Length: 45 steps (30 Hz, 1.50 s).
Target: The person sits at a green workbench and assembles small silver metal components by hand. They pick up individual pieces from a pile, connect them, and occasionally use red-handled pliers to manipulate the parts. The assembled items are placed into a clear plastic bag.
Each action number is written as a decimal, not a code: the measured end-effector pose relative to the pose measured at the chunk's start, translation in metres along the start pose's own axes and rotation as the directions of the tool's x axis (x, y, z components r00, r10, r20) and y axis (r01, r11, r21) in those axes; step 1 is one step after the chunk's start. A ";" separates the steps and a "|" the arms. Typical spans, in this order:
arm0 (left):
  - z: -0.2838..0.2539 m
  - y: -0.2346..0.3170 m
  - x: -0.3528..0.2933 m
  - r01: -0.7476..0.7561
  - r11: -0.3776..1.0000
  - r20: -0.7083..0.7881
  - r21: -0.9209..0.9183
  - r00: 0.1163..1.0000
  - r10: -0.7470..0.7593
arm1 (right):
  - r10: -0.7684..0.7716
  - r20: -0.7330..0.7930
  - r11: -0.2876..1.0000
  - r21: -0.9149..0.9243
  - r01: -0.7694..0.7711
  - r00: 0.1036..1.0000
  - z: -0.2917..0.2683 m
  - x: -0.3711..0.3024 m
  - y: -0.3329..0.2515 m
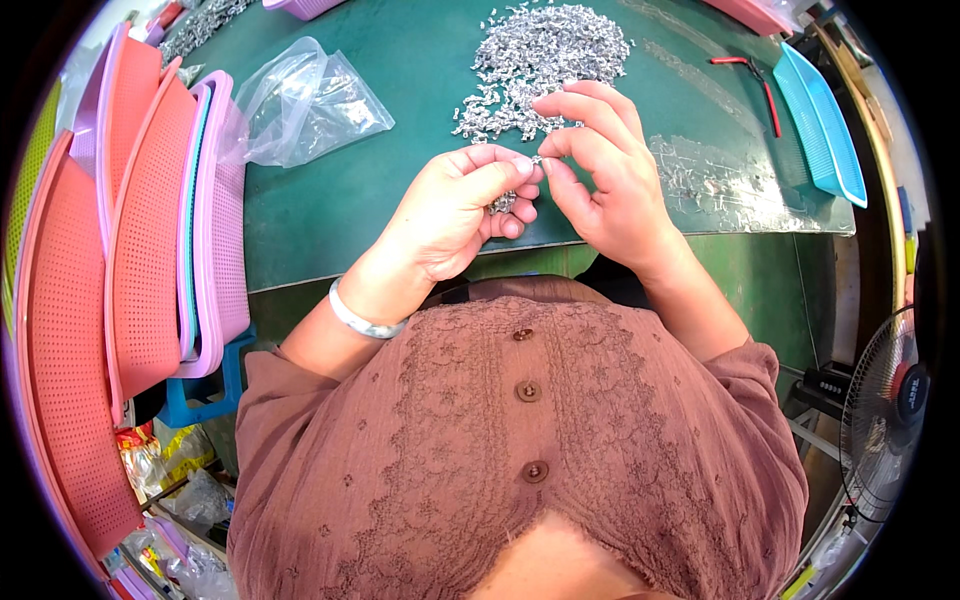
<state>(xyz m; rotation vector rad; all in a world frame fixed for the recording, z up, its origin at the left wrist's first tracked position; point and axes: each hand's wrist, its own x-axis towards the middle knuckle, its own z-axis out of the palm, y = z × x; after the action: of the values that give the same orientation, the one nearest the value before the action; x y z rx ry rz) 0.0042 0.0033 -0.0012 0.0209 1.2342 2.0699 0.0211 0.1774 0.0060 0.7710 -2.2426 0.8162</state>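
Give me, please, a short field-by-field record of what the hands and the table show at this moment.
Left hand: curled around several small metal pieces, fingertips meeting the right hand's
Right hand: pinching one small metal piece at the fingertips
Pile of metal parts: loose heap on the green table, beyond the hands
Clear plastic bag: lying left of the pile
Stacked mesh trays: far left
Blue tray: far right

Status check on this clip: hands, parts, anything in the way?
Left hand, right hand pinch small metal parts together. Metal pile behind. Nothing between.
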 end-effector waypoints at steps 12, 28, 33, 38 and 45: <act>0.000 -0.001 0.001 -0.030 0.999 0.035 0.014 0.999 0.029 | 0.080 0.017 0.983 0.165 -0.082 0.997 -0.004 -0.007 0.002; 0.006 -0.003 0.001 -0.128 0.986 0.000 0.105 0.992 0.129 | 0.051 0.037 0.986 0.154 -0.056 0.998 -0.006 -0.009 0.005; 0.002 -0.005 0.005 -0.103 0.993 0.015 0.055 0.995 0.102 | 0.068 0.024 0.987 0.148 -0.071 0.997 -0.007 -0.008 0.004; -0.001 -0.002 0.006 -0.065 0.994 0.037 -0.087 0.997 0.069 | 0.147 0.016 0.989 -0.033 -0.147 0.989 -0.016 -0.013 0.018; -0.006 -0.004 0.009 -0.062 0.989 0.072 -0.131 0.995 0.072 | 0.175 0.104 0.974 -0.164 -0.157 0.979 -0.011 -0.023 0.026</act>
<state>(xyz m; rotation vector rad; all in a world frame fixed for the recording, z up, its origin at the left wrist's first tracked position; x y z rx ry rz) -0.0021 0.0051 -0.0098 0.0825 1.0657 2.1827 0.0219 0.2089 -0.0121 0.5772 -2.4684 0.6774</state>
